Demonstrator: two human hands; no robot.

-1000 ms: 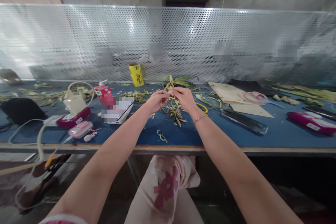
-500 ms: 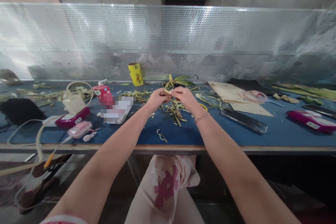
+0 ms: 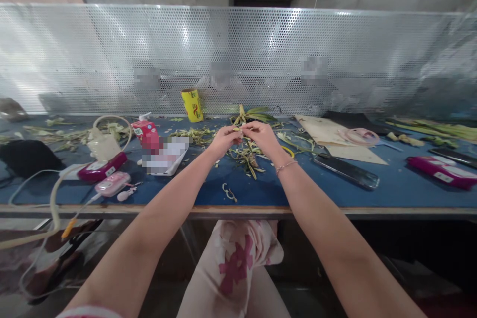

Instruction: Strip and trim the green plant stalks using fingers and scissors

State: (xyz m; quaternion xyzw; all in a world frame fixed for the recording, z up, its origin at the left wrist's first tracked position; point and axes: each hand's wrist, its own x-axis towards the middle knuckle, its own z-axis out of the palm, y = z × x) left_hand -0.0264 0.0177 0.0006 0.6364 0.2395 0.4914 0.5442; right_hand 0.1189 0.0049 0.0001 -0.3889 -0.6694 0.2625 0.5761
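Note:
Over the middle of the blue table, my left hand (image 3: 224, 140) and my right hand (image 3: 260, 136) meet almost fingertip to fingertip. Both are closed in a pinch on a thin yellow-green plant stem (image 3: 237, 129) that spans the small gap between them. Just below lies a loose heap of dry-looking plant scraps (image 3: 250, 158), partly covered by my fingers. Behind my hands is a bunch of green leaves and stalks (image 3: 257, 115). A small curled peeling (image 3: 229, 192) lies nearer the table's front edge.
Left of my arms are a yellow cardboard tube (image 3: 192, 106), a red pump bottle (image 3: 146, 131), a white tray (image 3: 167, 159) and a magenta device (image 3: 102, 166) with cables. At right lie a phone (image 3: 347, 171) and brown paper (image 3: 320, 134). A perforated metal screen (image 3: 257, 49) stands behind.
My hands stay in nearly the same place. The fingers have shifted slightly, and the stem between them now sits at a different angle.

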